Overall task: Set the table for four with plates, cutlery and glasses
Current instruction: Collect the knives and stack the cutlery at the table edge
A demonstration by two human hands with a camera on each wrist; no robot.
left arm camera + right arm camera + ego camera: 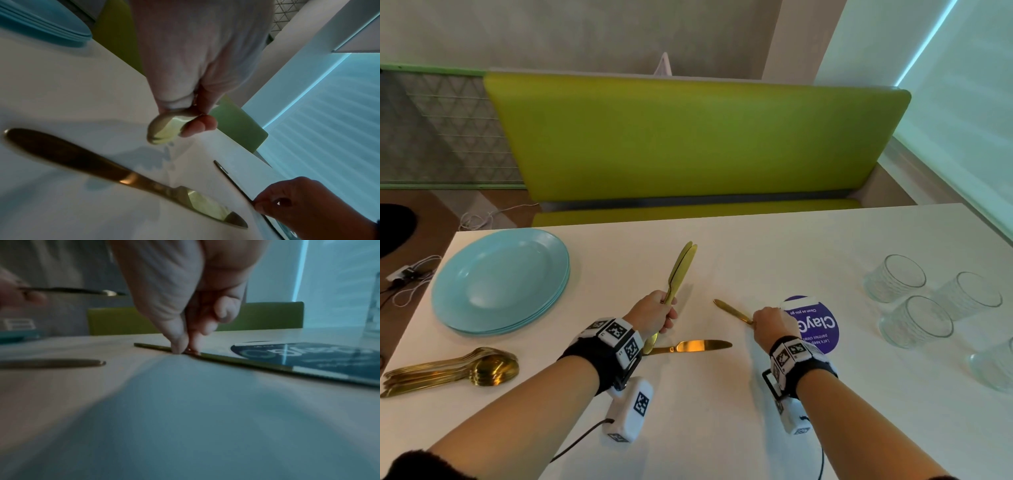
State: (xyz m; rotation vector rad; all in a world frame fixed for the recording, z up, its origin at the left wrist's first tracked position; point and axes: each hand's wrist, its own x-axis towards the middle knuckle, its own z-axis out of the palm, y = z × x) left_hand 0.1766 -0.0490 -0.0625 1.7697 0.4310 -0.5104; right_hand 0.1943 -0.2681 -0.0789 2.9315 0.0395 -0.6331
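My left hand (666, 313) grips two gold knives (682, 265) by their handles, blades raised and pointing toward the far side; their handle ends (164, 129) stick out below my fingers. A third gold knife (690, 346) lies flat on the white table (722, 428) just right of my left wrist. My right hand (755, 323) pinches a fourth gold knife (732, 311) that lies on the table; thumb and finger meet on it (185, 350). A stack of teal plates (500, 281) sits at the far left.
A pile of gold spoons (448, 371) lies near the left front. Several clear glasses (916, 322) stand at the right. A round purple sticker (822, 329) lies beside my right hand. A green bench (688, 137) runs behind the table.
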